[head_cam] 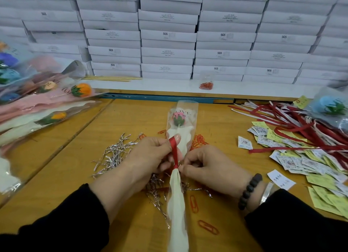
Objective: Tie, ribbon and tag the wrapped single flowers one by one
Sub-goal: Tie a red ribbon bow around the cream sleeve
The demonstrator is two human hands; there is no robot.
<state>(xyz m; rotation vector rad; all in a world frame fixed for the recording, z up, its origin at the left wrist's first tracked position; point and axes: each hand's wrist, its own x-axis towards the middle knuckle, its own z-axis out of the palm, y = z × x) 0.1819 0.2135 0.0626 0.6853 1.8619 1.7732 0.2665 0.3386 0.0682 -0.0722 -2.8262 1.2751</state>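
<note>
Hands at worktop [120, 118]: left hand [150, 154] pinches red ribbon [174, 154], right hand [205, 165] pinches knot at wrapped flower [178, 123] neck. Best pull snug, loop even.

Two bare hands and forearms reach in from the bottom edge. The left hand [148, 154] comes out of a black long sleeve [62, 225] that ends just past the wrist, its cuff slightly gathered. The right hand [207, 165] comes out of a matching black sleeve [293, 223]. On the right wrist sits a bracelet [249, 190] of round, dark, matte beads, and beside it, nearer the cuff, a plain, shiny silver bangle [266, 192]. Fingernails are short and unpainted. No rings show.
</note>
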